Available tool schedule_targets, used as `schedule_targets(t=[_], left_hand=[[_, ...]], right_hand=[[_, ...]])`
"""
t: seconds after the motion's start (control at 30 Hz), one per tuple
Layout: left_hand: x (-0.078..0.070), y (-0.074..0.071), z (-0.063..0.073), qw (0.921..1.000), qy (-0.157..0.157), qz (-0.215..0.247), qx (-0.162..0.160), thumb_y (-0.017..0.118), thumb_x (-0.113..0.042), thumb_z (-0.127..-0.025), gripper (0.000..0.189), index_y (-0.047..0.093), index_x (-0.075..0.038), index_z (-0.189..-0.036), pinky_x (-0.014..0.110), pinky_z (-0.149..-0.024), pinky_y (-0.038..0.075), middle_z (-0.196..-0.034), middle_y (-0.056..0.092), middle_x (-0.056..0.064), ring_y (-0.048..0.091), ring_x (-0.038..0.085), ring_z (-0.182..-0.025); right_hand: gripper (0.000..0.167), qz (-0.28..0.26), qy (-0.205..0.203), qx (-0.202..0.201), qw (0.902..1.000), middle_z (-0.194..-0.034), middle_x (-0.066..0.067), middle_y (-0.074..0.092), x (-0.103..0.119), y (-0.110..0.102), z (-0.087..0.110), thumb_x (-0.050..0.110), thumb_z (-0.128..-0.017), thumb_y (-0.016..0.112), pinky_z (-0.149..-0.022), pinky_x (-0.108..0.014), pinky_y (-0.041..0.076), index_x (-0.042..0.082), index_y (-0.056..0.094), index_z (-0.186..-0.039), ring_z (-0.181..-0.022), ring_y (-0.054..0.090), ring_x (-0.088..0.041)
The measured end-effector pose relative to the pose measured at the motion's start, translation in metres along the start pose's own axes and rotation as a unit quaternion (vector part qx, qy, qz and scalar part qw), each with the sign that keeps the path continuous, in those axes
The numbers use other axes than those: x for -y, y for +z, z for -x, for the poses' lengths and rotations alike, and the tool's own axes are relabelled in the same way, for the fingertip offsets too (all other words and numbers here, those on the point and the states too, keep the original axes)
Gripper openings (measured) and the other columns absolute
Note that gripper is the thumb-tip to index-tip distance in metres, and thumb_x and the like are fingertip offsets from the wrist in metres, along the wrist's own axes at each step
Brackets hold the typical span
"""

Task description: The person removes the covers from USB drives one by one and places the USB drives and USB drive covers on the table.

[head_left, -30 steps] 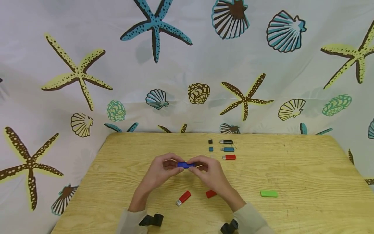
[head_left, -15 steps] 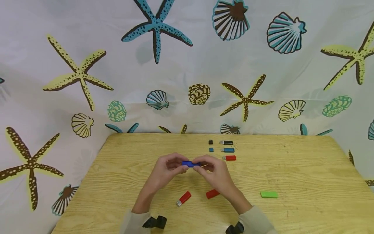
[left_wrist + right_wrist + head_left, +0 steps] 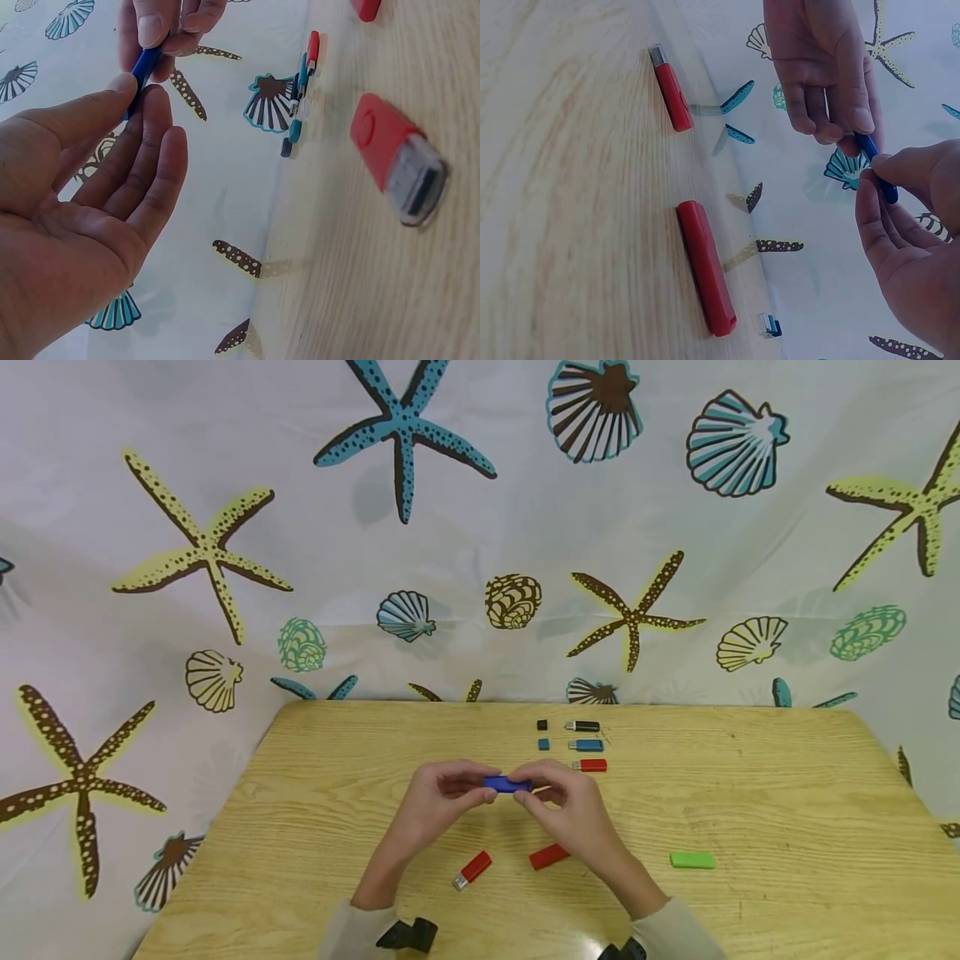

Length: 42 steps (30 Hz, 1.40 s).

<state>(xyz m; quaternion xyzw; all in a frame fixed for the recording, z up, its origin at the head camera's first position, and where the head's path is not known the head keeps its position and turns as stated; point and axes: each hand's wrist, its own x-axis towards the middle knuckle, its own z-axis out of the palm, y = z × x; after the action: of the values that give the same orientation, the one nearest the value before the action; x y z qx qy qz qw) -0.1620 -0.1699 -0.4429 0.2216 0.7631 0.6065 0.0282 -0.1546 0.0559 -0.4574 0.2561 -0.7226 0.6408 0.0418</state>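
Both hands are raised over the table's middle with a blue USB stick [image 3: 507, 784] between them. My left hand [image 3: 435, 802] pinches its left end between thumb and fingertips. The right hand [image 3: 576, 806] pinches the other end in the same way. In the left wrist view the blue stick [image 3: 141, 71] looks slim, and fingers cover both its ends. Below the hands lies a red USB stick [image 3: 474, 868] with its metal plug bare. Near the right wrist is another red stick [image 3: 548, 857], its plug end not showing.
A bright green stick [image 3: 692, 860] lies to the right. Behind the hands, uncapped sticks form a column: black [image 3: 583, 726], blue [image 3: 587, 745] and red [image 3: 592, 765]. A black cap [image 3: 542, 725] and a blue cap [image 3: 543, 744] sit left of them. A shell-patterned curtain [image 3: 465, 527] hangs behind.
Both hands have drifted to the right, carrying the blue USB stick between them. The sticks and caps on the table have stayed where they were.
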Motion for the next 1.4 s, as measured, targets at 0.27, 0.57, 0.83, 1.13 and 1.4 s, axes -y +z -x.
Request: schedule_targets(t=[0.27, 0.57, 0.83, 1.13, 1.4], left_hand=[[-0.001, 0.015, -0.001, 1.0000, 0.003, -0.002, -0.005, 0.073, -0.006, -0.096, 0.023, 0.075, 0.002, -0.117, 0.030, -0.081, 0.060, -0.110, 0.075, 0.015, 0.074, 0.024, -0.093], [-0.001, 0.030, -0.004, 0.9998, 0.008, -0.009, -0.014, 0.075, -0.006, -0.094, 0.022, 0.077, 0.001, -0.114, 0.031, -0.080, 0.061, -0.108, 0.076, 0.015, 0.075, 0.025, -0.092], [-0.004, 0.041, -0.005, 0.9997, 0.013, -0.017, -0.009, 0.075, -0.009, -0.094, 0.021, 0.078, -0.001, -0.113, 0.031, -0.080, 0.061, -0.105, 0.076, 0.013, 0.075, 0.024, -0.089], [-0.003, 0.053, -0.004, 0.9996, 0.023, -0.018, -0.007, 0.075, -0.011, -0.095, 0.021, 0.077, -0.004, -0.114, 0.032, -0.081, 0.061, -0.105, 0.076, 0.010, 0.075, 0.021, -0.089], [-0.004, 0.062, -0.003, 0.9997, 0.026, -0.002, -0.004, 0.076, -0.009, -0.094, 0.021, 0.076, -0.002, -0.113, 0.040, -0.083, 0.061, -0.105, 0.076, 0.012, 0.075, 0.025, -0.092]], right_hand=[[0.016, 0.002, -0.007, -0.005, 1.0000, -0.113, -0.010, 0.070, 0.001, -0.011, 0.009, -0.003, -0.094, 0.071, -0.079, -0.034, 0.061, 0.003, 0.075, -0.109, -0.097, 0.069, -0.027], [0.016, 0.022, 0.001, -0.010, 0.9997, -0.113, -0.008, 0.070, 0.003, -0.024, 0.018, -0.001, -0.094, 0.073, -0.077, -0.037, 0.062, 0.005, 0.076, -0.109, -0.097, 0.069, -0.026], [0.016, 0.029, -0.004, -0.008, 0.9995, -0.111, -0.009, 0.071, 0.001, -0.034, 0.026, 0.000, -0.094, 0.072, -0.079, -0.036, 0.061, 0.005, 0.076, -0.109, -0.097, 0.070, -0.024], [0.015, 0.037, 0.009, -0.007, 0.9992, -0.110, -0.007, 0.072, 0.003, -0.044, 0.032, 0.002, -0.095, 0.073, -0.080, -0.035, 0.061, 0.006, 0.076, -0.109, -0.097, 0.070, -0.023], [0.016, 0.039, -0.010, -0.004, 0.9992, -0.109, -0.008, 0.073, 0.002, -0.051, 0.038, 0.000, -0.094, 0.072, -0.078, -0.034, 0.061, 0.005, 0.076, -0.109, -0.094, 0.072, -0.024]])
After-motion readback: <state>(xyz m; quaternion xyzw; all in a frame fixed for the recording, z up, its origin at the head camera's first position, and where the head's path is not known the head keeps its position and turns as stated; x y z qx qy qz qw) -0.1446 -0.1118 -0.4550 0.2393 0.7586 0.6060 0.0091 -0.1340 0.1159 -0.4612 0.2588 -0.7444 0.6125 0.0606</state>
